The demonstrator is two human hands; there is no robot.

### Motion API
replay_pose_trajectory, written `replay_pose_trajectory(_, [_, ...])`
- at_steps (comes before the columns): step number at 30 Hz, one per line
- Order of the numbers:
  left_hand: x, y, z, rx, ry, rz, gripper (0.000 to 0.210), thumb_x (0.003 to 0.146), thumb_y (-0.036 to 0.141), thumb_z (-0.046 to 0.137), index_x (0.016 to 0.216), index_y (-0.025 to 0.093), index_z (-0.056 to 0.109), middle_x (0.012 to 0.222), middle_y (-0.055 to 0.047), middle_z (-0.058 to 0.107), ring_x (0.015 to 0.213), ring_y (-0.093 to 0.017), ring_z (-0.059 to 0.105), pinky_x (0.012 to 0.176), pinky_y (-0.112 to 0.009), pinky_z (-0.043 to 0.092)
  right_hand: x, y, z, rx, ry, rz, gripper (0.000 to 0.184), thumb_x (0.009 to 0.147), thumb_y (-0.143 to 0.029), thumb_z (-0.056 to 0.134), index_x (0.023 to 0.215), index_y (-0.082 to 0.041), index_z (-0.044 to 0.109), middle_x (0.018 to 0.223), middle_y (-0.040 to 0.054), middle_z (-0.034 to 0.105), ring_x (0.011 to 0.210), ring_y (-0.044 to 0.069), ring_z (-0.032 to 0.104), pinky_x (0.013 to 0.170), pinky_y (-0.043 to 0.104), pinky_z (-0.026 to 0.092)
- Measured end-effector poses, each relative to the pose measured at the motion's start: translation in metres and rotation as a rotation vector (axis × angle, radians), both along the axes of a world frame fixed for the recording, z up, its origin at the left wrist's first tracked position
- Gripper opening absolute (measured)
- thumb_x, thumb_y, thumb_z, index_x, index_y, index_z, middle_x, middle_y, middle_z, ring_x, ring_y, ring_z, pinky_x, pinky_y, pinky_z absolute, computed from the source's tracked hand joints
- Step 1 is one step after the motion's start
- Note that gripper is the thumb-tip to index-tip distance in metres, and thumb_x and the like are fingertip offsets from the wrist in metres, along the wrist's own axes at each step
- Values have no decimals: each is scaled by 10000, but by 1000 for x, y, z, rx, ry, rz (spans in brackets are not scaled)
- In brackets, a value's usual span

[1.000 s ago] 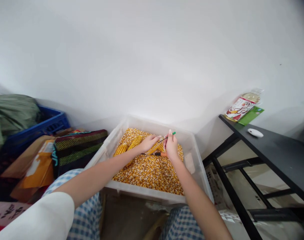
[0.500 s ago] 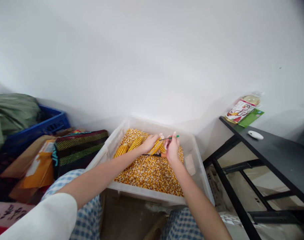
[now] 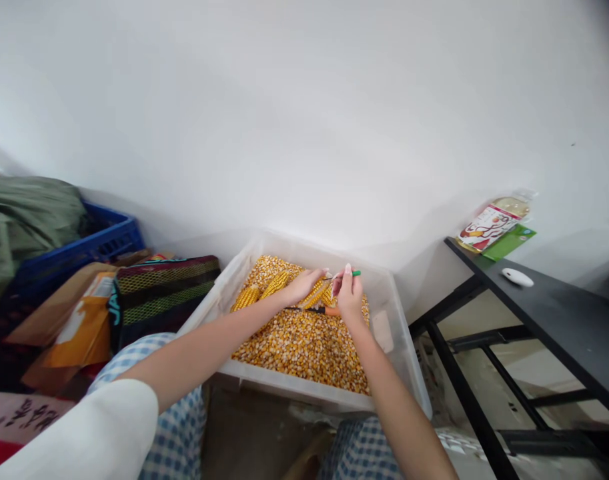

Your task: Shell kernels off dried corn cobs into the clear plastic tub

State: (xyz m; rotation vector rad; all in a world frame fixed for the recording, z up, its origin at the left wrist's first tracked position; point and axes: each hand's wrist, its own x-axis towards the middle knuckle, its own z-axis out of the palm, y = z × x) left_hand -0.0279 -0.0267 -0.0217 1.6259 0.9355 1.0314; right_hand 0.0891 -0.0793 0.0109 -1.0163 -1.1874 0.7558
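Note:
My left hand point(image 3: 304, 285) is closed round the upper end of an ear of corn point(image 3: 313, 295), which leans over loose kernels point(image 3: 299, 353) in a translucent plastic bin point(image 3: 304, 391). My right hand point(image 3: 351, 293) grips a screwdriver by its green handle point(image 3: 356, 273). The thin shaft points left toward the ear; my fingers partly hide its tip. Under my hands lies a dark tool with an orange handle point(image 3: 331, 311), resting on the kernels. Two more ears of corn, one nearer point(image 3: 245, 297) and one farther point(image 3: 274, 285), lie left of my left hand.
A black table point(image 3: 559, 313) stands at right, bearing a bottle with a printed label point(image 3: 489, 227), a green packet point(image 3: 509, 241) and a white oval object point(image 3: 517, 277). Left of the bin are a mesh bag point(image 3: 167, 293), cardboard point(image 3: 64, 300) and a blue crate point(image 3: 111, 237). A white wall rises behind.
The view has shifted slightly. My left fingers have moved a little along the ear toward the screwdriver shaft, and less of the shaft shows. Both hands keep their hold.

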Motion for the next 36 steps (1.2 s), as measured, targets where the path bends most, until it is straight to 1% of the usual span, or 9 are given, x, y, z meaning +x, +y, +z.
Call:
replay_pose_trajectory(5, [-4, 1, 0, 113, 177, 41, 500, 858, 521, 319, 750, 157, 645, 820, -51, 678, 843, -225, 583, 787, -285, 411, 0, 2, -4, -73, 28, 17, 426, 826, -611, 396, 718, -204, 461, 469, -70, 458, 385, 80, 431, 393, 200, 366])
replay_pose_trajectory(12, [-10, -4, 4, 214, 564, -2, 501, 883, 477, 289, 800, 144, 654, 845, -94, 678, 787, -216, 607, 699, -265, 411, 9, 12, -14, -188, -195, 124, 430, 815, -634, 391, 697, -225, 450, 438, -75, 412, 348, 94, 382, 365, 217, 335])
replay_pose_trajectory(15, [-11, -3, 1, 259, 630, -53, 529, 900, 474, 252, 823, 140, 656, 871, -112, 682, 802, -223, 619, 715, -270, 420, 14, 16, -17, -195, -298, 171, 442, 829, -630, 369, 662, -228, 447, 433, -67, 401, 352, 100, 370, 372, 229, 320])
replay_pose_trajectory(20, [-11, -3, -1, 337, 701, -89, 548, 905, 475, 241, 866, 127, 662, 902, -143, 685, 820, -246, 630, 749, -298, 429, 17, 21, -26, -161, -413, 163, 448, 827, -614, 398, 622, -219, 458, 434, -53, 427, 383, 104, 387, 403, 231, 300])
replay_pose_trajectory(23, [-11, -1, 0, 323, 638, -87, 536, 903, 463, 246, 907, 131, 667, 954, -140, 684, 876, -250, 626, 785, -304, 429, 17, 21, -23, -170, -371, 151, 444, 811, -612, 431, 619, -214, 470, 414, -60, 413, 369, 97, 363, 396, 227, 281])
replay_pose_trajectory(27, [-11, 5, 4, 189, 474, -25, 543, 894, 479, 248, 927, 140, 671, 1068, -120, 665, 997, -243, 593, 885, -303, 407, 16, 14, -7, -151, -207, 74, 436, 818, -611, 417, 655, -210, 468, 413, -77, 388, 338, 78, 334, 361, 213, 261])
replay_pose_trajectory(30, [-12, 8, 6, 118, 409, -14, 513, 878, 483, 275, 925, 157, 668, 1084, -94, 665, 1012, -239, 579, 920, -310, 395, 12, 8, 2, -100, -93, 61, 441, 826, -620, 388, 677, -211, 451, 409, -82, 389, 329, 74, 348, 352, 205, 286])
replay_pose_trajectory(33, [-12, 10, 7, 111, 371, -22, 498, 869, 464, 284, 939, 152, 667, 1080, -89, 666, 1009, -239, 574, 938, -326, 384, 9, 5, 3, -68, -47, 68, 438, 820, -630, 389, 705, -212, 447, 430, -83, 409, 337, 72, 372, 356, 200, 313])
replay_pose_trajectory(36, [-12, 11, 6, 80, 318, -14, 528, 867, 479, 282, 944, 129, 671, 1086, -99, 663, 1006, -237, 574, 942, -332, 383, 8, 6, -1, -88, -110, 80, 434, 825, -630, 380, 720, -215, 455, 445, -75, 421, 345, 80, 386, 357, 209, 320])
